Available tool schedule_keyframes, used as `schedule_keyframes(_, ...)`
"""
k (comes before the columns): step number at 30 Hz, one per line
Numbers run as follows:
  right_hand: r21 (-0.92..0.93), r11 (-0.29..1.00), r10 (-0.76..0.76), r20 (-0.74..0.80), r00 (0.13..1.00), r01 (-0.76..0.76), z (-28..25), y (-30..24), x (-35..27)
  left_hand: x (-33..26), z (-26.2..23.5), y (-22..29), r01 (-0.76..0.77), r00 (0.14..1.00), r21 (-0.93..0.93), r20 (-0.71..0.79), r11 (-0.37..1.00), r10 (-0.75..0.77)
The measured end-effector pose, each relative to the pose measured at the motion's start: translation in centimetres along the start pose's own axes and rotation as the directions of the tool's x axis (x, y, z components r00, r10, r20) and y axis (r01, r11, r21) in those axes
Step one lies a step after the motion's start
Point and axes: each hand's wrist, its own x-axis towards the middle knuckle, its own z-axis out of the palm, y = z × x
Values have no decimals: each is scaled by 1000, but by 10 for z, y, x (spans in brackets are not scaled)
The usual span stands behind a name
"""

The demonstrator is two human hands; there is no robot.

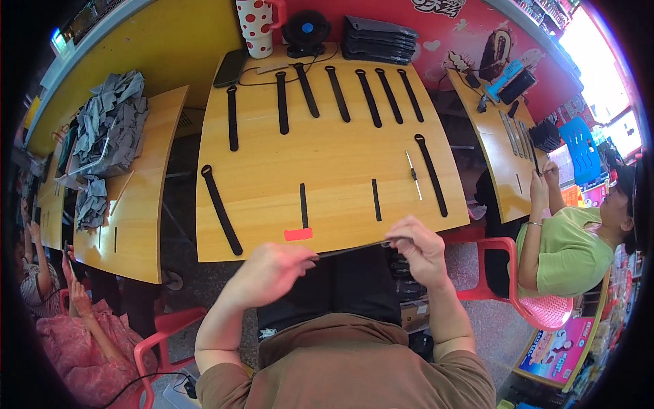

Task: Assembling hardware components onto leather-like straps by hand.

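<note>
A dark strap [353, 249] is stretched between my hands, just off the near edge of the table. My left hand [274, 273] pinches one end, and my right hand [418, 251] grips the other with its fingertips. Similar black straps, each with a slotted end, lie on the tabletop: one [221, 209] at the left, another [430, 176] at the right, and several in a row [337, 94] along the far side. Beside the right strap rests a slim pen-like tool [414, 175].
Two black strips [304, 206] and a red patch [298, 234] mark the wooden table [327, 153]. At the back stand a spotted cup [257, 31], a small fan [306, 33], a phone [231, 68] and stacked black pouches [379, 39]. People work at tables on both sides.
</note>
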Motion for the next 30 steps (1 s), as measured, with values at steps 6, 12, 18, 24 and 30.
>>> schedule_keyframes(6,275,933,276,-122,953,-234,11,44,15,18,-12,-35,290,917,-482,-108,827,-384)
schedule_keyframes(12,365,901,345,-278,896,-233,14,74,51,52,2,-56,56,808,-724,-371,688,-456)
schedule_keyframes(18,66,971,240,-313,919,-231,14,90,57,64,18,-61,126,753,-563,-481,817,-448)
schedule_keyframes(24,-141,970,135,-361,923,-196,20,82,60,65,23,-61,115,681,-292,-673,950,-289)
schedule_keyframes(30,-158,969,123,-351,928,-188,18,80,63,64,17,-59,93,693,-427,-621,900,-366)
